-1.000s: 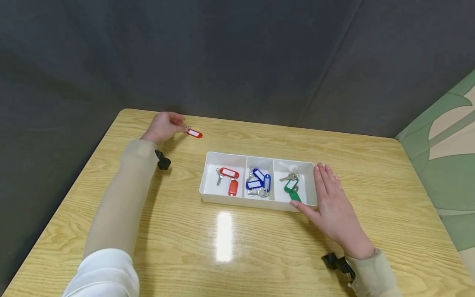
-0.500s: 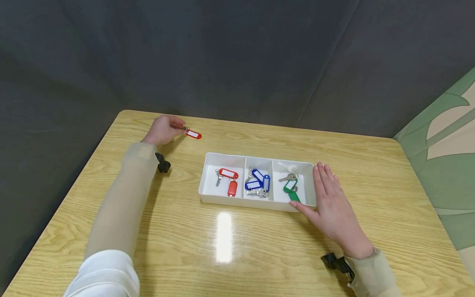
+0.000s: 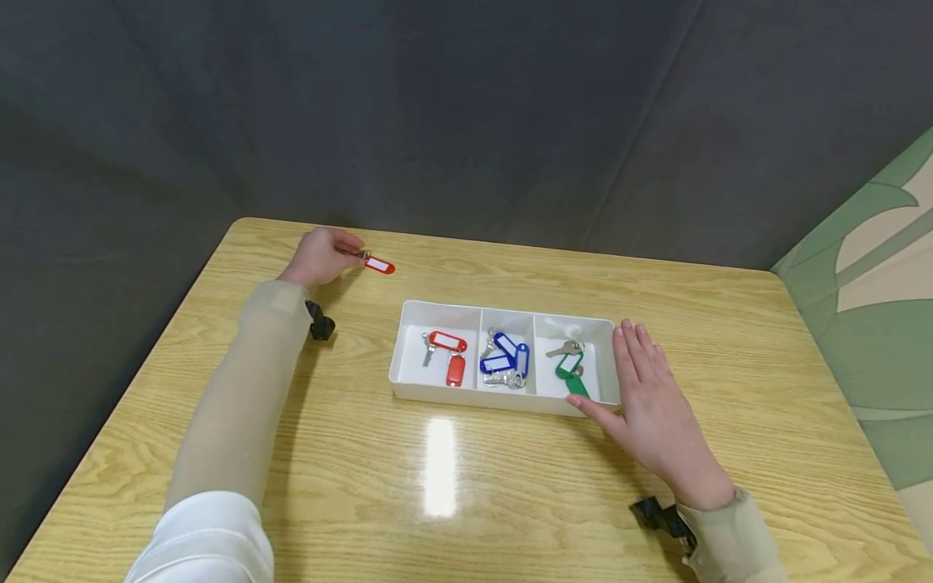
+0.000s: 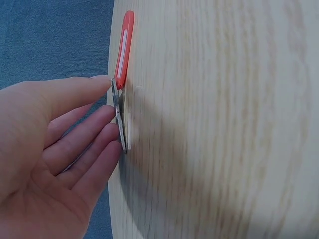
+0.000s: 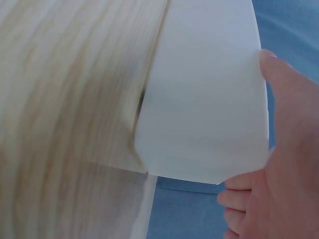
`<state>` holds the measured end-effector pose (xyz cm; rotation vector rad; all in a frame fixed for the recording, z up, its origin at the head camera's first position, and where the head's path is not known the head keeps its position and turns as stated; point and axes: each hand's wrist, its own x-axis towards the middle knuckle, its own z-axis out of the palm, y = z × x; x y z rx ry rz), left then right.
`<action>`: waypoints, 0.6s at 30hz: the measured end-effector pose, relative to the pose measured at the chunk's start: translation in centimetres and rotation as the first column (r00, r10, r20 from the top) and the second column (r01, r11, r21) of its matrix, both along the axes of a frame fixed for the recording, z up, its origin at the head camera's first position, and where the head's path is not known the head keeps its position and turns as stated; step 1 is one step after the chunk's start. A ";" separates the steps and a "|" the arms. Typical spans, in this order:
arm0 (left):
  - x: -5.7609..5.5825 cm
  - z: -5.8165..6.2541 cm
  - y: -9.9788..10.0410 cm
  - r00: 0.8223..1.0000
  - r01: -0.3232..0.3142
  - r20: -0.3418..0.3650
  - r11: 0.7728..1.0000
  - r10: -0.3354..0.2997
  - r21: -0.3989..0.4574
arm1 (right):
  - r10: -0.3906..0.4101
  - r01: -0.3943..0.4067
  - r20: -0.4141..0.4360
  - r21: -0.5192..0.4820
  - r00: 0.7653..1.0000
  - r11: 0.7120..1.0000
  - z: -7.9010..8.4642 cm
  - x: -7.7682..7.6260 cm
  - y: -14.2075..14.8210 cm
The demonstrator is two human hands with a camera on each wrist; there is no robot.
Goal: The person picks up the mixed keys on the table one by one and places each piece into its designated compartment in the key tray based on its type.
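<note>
Near the table's back left, my left hand (image 3: 321, 255) pinches a key with a red tag (image 3: 379, 265). In the left wrist view the metal key (image 4: 119, 122) lies against the fingertips, its red tag (image 4: 125, 47) sticking out past the thumb. A white three-part tray (image 3: 437, 394) sits mid-table. My right hand (image 3: 656, 413) rests against the tray's right end, fingers straight along that side and thumb on the front rim. In the left section are red-tagged keys (image 3: 448, 341), in the middle blue-tagged keys (image 3: 498, 364), and on the right green-tagged keys (image 3: 577, 385).
The wooden table (image 3: 350, 470) ends at a dark cloth partition (image 3: 437, 121) behind. A green and beige patterned surface (image 3: 889, 340) stands beyond the right edge. Black wrist cameras hang beneath both sleeves.
The left fingers have come down slightly, and the key shows more clearly between them and the thumb. Tray and right hand hold their places.
</note>
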<state>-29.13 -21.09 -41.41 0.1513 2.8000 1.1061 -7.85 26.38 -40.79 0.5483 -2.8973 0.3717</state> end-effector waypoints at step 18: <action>0.0 -0.5 0.6 1.000 -0.022 -0.006 0.999 0.022 -0.043 | 0.002 -0.002 -0.002 -0.005 1.000 1.000 0.0 0.0 0.0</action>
